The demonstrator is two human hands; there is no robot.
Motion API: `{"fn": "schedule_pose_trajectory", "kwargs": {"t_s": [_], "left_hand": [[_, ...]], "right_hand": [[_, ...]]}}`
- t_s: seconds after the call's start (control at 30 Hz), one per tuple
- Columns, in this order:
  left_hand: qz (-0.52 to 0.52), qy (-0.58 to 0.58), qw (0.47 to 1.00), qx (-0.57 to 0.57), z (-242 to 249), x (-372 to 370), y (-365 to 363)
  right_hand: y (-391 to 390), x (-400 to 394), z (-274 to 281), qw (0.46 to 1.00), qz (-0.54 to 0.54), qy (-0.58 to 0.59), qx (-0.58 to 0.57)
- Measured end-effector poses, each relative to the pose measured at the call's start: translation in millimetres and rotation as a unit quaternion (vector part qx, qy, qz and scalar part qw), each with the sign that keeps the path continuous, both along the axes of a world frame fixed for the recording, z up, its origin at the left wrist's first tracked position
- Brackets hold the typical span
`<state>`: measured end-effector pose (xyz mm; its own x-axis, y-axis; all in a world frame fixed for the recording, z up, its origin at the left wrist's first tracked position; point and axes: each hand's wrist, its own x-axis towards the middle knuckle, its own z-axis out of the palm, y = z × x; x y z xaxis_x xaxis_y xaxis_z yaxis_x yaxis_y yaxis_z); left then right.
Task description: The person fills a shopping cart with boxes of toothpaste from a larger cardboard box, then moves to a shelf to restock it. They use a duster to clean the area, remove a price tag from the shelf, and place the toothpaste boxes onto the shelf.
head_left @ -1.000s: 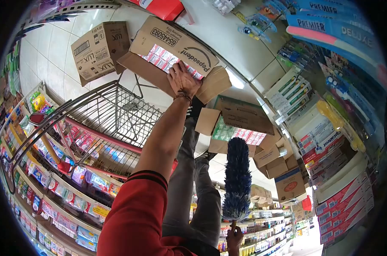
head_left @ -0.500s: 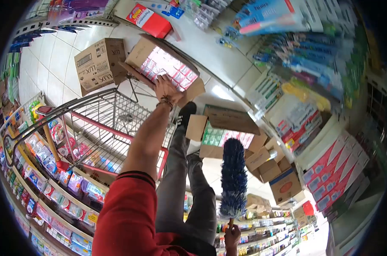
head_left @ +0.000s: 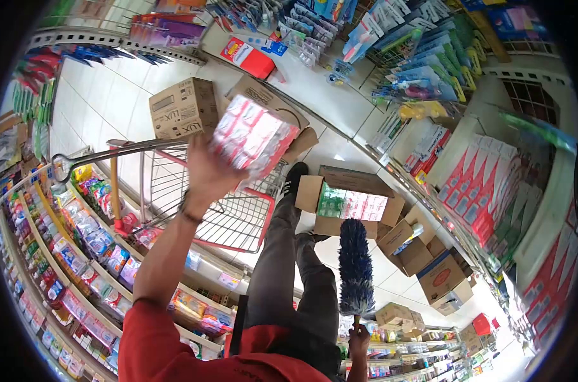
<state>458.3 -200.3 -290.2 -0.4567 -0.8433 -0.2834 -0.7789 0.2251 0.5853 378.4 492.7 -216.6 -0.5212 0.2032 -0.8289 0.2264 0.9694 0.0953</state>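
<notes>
My left hand (head_left: 211, 170) holds a wrapped pack of small red and white boxes (head_left: 254, 137) in the air, gripping its lower left side. The pack is slightly blurred and hides part of an open carton (head_left: 301, 141) behind it. At the bottom right, my right hand (head_left: 359, 339) is closed around the handle of a dark blue duster (head_left: 356, 267), which stands upright in view. Beside the duster, another open carton (head_left: 349, 227) holds green and red-white packs.
A metal shopping cart (head_left: 228, 219) stands left of my legs, with a closed LUX carton (head_left: 184, 108) beyond it. Opened cartons (head_left: 438, 277) lie at the right. Stocked shelves (head_left: 88, 254) run along the left, and hanging toothbrush packs (head_left: 429, 67) fill the upper right.
My left hand has lifted a pack of boxes from the upper carton and moved left and down in the view. The camera view has shifted. My right hand still holds the duster.
</notes>
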Motion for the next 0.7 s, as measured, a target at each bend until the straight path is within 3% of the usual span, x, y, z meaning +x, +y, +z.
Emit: {"fn": "schedule_pose_trajectory", "kwargs": {"t_s": [0.03,0.1,0.17,0.23,0.3,0.37,0.43,0.53,0.7], "left_hand": [[0.057,0.132,0.989,0.041,14.1,30.9,6.1],[0.172,0.121,0.968,0.138,105.1,51.2,22.4],[0.18,0.029,0.976,0.122,145.9,113.2,32.8],[0.225,0.137,0.94,0.215,160.0,175.5,54.1],[0.282,0.313,0.854,0.304,179.5,180.3,81.1],[0.358,0.335,0.811,0.319,154.3,227.8,118.9],[0.438,0.277,0.789,0.33,143.9,248.4,150.9],[0.485,0.186,0.798,0.307,140.7,254.0,177.9],[0.505,0.043,0.829,0.237,81.8,279.2,191.4]], "right_hand": [[-0.1,-0.4,-2.4,1.0,0.005,0.005,0.002],[9.8,3.3,-7.7,0.999,-0.022,0.013,-0.048],[40.3,12.5,-26.6,0.994,-0.016,0.029,-0.102],[54.8,16.6,-38.0,0.989,-0.02,0.04,-0.144],[56.3,17.5,-47.8,0.991,-0.005,0.046,-0.128],[94.7,21.9,-78.1,0.981,0.031,0.084,-0.171],[96.0,14.3,-79.4,0.979,0.061,0.088,-0.175],[74.3,1.9,-57.0,0.982,0.055,0.082,-0.164],[35.2,-13.9,-22.8,0.99,0.012,0.072,-0.124]]}}
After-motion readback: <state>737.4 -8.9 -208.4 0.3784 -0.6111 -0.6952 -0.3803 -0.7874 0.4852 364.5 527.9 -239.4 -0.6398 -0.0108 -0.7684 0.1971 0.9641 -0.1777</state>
